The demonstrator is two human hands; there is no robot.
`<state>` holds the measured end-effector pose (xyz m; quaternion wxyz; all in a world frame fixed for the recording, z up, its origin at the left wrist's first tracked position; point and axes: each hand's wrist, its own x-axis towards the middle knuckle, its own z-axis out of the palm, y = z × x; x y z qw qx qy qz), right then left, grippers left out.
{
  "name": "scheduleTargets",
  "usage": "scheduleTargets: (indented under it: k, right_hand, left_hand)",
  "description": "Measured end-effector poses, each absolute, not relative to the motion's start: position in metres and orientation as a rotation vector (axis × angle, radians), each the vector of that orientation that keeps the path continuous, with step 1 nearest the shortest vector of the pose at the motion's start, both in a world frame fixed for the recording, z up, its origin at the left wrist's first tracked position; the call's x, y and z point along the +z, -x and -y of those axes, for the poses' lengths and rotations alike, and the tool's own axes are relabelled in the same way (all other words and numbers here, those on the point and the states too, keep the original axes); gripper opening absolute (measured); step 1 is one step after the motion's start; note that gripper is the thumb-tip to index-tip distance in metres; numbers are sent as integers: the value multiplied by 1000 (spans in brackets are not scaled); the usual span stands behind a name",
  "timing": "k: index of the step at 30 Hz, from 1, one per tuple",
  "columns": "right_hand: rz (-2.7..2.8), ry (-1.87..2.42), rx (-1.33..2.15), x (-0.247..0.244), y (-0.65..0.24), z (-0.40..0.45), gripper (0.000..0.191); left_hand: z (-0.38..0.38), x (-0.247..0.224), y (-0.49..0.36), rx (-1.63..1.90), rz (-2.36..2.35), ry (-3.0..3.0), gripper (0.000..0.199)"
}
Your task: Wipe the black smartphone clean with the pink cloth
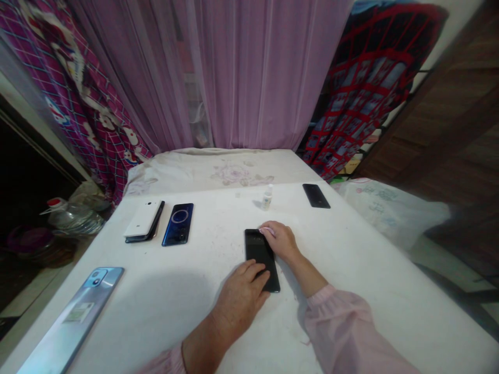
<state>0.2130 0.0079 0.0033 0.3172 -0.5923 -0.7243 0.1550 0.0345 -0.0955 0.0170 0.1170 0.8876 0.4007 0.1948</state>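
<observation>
A black smartphone (260, 251) lies flat on the white-covered table, its dark screen up. My left hand (246, 285) holds it near its lower end, fingers across the screen and thumb by the bottom edge. At the phone's upper right corner, my right hand (281, 240) is closed around a thin pale stick (267, 229). The stick's tip is at the top edge of the phone; its exact kind is too small to tell. Beyond the hands stands a small white bottle (267, 198) with a white cap.
A blue phone (178, 224) lies on the left beside a stack topped by a white phone (144, 219). Nearer on the left is a large silver-blue phone (76, 317). Another black phone (316, 196) lies at the back right. A purple curtain (257, 72) hangs behind the table.
</observation>
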Motion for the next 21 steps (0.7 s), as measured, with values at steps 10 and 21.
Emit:
scheduleTargets:
  k: [10,21]
  right_hand:
    - [2010,1389,648,11,-225,0,14]
    - [2174,1384,972,35,-240,17,12]
  left_hand:
    - [95,17,-33,573,-1161,-2605,35]
    - [95,18,-33,557,-1161,-2607,34]
